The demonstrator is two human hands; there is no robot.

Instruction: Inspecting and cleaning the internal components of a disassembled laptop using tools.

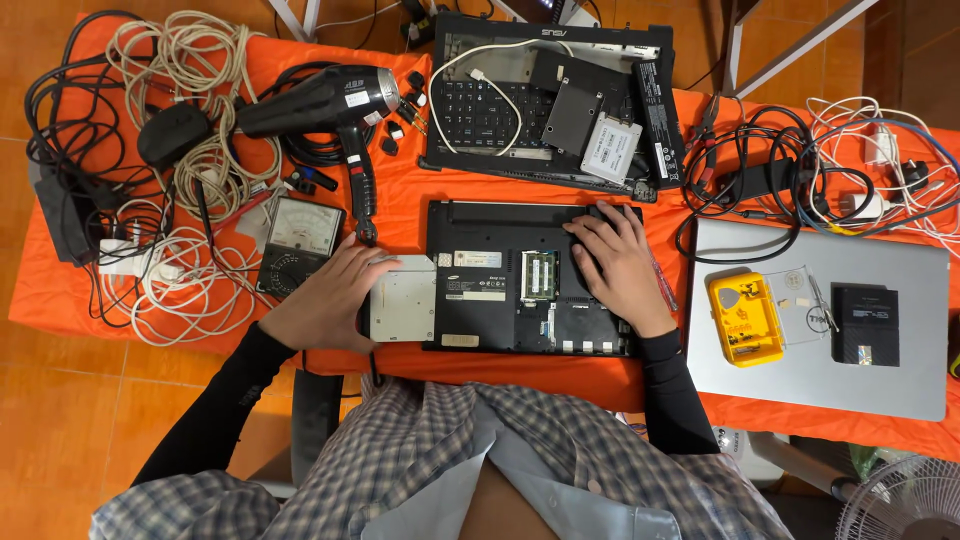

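— Where do your hands sit?

— Your left hand (pixel 325 300) grips the silver optical drive (pixel 403 305), fingers curled over its far edge, at the left side of the upturned black laptop (pixel 480 300) in the middle of the orange bench (pixel 400 200). Your right hand (pixel 618 265) lies flat and open on the laptop's far right corner, holding nothing.

— Which way does the drive lie?

— Half out of its bay, flat, its sliding axis running left to right; the left hand is on it, the right well apart. A grey meter (pixel 297 245) and black hair dryer (pixel 330 100) lie farther left.
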